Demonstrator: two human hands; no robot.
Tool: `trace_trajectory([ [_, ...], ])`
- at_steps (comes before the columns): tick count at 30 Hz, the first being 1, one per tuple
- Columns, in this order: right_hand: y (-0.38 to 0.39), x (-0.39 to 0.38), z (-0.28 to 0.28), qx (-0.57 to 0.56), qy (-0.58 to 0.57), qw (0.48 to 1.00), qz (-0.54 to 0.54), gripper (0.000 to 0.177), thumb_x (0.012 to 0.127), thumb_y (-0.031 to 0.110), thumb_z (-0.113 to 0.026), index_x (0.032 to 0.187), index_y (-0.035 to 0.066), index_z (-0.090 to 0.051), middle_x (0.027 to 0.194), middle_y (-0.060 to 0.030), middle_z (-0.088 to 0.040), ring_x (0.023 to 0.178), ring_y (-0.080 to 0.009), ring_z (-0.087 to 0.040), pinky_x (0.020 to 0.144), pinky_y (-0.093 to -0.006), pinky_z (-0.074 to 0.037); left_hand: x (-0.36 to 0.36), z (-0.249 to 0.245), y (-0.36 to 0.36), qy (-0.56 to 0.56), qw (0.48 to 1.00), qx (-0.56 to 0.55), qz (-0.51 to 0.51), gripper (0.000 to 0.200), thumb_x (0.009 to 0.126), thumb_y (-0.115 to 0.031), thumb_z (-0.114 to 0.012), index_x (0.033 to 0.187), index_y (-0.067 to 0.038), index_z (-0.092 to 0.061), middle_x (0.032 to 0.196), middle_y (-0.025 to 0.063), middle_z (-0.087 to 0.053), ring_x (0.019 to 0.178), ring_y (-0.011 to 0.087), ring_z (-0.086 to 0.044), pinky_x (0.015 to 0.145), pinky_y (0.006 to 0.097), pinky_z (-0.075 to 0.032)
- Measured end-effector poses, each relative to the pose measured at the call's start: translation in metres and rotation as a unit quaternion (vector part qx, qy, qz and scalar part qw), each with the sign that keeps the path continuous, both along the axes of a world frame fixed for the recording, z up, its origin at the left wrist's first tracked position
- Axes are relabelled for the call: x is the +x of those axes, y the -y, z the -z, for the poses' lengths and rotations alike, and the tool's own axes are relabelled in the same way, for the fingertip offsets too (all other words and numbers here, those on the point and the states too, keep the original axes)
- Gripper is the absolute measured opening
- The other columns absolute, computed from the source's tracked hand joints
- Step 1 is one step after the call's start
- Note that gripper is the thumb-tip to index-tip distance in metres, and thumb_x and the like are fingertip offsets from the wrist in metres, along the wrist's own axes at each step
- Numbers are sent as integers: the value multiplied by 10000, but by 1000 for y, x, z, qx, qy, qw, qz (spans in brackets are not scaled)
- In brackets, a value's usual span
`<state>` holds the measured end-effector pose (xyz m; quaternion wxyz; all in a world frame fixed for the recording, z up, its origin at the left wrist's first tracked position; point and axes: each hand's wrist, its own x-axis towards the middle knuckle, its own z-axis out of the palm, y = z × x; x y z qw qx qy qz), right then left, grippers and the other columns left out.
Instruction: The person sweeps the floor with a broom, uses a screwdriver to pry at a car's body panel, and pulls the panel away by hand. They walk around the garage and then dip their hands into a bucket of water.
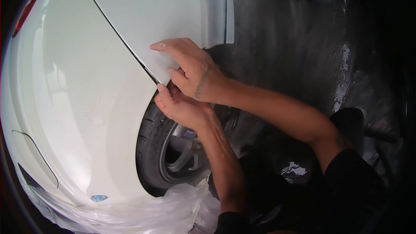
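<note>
A white car's bumper and rear side panel meet at a dark seam that runs down to the wheel arch. My left hand is closed at the lower end of this seam, its thumb on the arch edge and its other fingers curled and partly hidden behind it. Just above, my right hand lies over the side panel near the arch. Its index finger stretches across the paint, with the thumb apart below, and nothing shows between them. Behind my hands is the wheel's tyre.
Crumpled clear plastic sheeting covers the area below the bumper and wheel. A small blue patch marks the lower bumper. Part of a red tail light shows at upper left. The dark floor has whitish streaks.
</note>
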<state>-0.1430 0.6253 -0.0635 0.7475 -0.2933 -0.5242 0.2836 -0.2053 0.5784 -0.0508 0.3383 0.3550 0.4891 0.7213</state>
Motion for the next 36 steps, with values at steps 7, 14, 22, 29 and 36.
trace_trajectory([
  [7, -6, -4, 10, 16, -43, 999, 16, 494, 803, -86, -555, 1279, 39, -583, 1162, -156, -662, 1113, -351, -604, 920, -453, -545, -7, 7, -2, 52, 997, 44, 22, 267, 1095, -280, -443, 1096, -14, -461, 1135, 206, -610, 1066, 285, -641, 904, 432, -556],
  [14, -2, 1, 4, -2, -22, 1000, 12, 486, 801, -39, -581, 1279, 47, -586, 1034, -147, -642, 1008, -352, -590, 877, -450, -527, -13, 6, -2, 17, 999, 16, 41, 467, 1066, -353, -390, 1209, 67, -538, 1249, 198, -603, 1190, 286, -611, 1004, 425, -502],
  [22, -1, -5, -17, -8, 17, 999, 33, 540, 805, 76, -661, 1331, 30, -544, 1106, -163, -565, 1077, -364, -513, 927, -475, -459, -17, 3, -3, 44, 999, 27, 2, 185, 1068, -199, -457, 1002, -27, -467, 1004, 115, -600, 921, 206, -639, 795, 366, -558],
  [29, -4, -15, -41, -68, 97, 993, 18, 614, 783, 57, -631, 1382, 31, -498, 1241, -196, -460, 1184, -386, -446, 1030, -469, -410, -2, -4, 0, 103, 994, 42, -24, 122, 1029, -142, -504, 957, -46, -486, 957, 74, -575, 860, 171, -616, 749, 344, -540],
  [36, -8, -27, -45, -54, 106, 990, 74, 583, 746, 6, -563, 1326, 16, -513, 1211, -202, -448, 1150, -397, -436, 1026, -487, -395, 4, -15, -1, 129, 990, 56, -7, 133, 1023, -154, -538, 968, -33, -537, 995, 90, -616, 882, 184, -636, 769, 351, -548],
])
